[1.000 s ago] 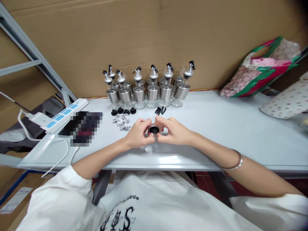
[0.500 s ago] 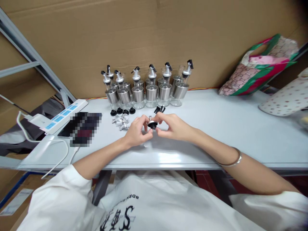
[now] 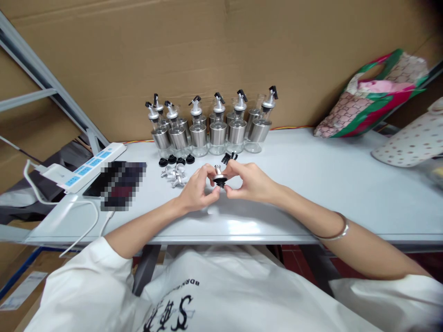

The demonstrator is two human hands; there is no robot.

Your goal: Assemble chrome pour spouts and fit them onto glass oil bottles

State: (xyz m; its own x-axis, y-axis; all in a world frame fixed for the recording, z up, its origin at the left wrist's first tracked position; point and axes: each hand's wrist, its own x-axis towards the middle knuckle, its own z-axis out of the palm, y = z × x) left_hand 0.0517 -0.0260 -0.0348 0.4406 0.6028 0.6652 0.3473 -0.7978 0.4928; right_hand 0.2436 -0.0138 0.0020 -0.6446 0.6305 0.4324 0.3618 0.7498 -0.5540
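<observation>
Between my two hands is a bottle pourer (image 3: 220, 179), a silver spout piece on top with a black ribbed stopper beneath. My left hand (image 3: 198, 188) pinches its left side with thumb and finger. From the right, my right hand (image 3: 251, 183) grips the same piece. Just beyond lie several small black flip caps (image 3: 230, 158). Left of my left hand, silver spout pieces (image 3: 174, 174) sit in a loose pile, with several black stoppers (image 3: 176, 160) behind them.
Glass bottles with steel sleeves (image 3: 218, 133) stand in rows at the back, several topped with pourers. A power strip (image 3: 95, 167) and a blurred-out dark device (image 3: 119, 186) with a white cable are at left. A patterned bag (image 3: 367, 103) leans at right on the grey table (image 3: 328, 184).
The pourer has tilted slightly between my fingers, so more of its silver spout and black underside shows. Both hands stay in nearly the same place.
</observation>
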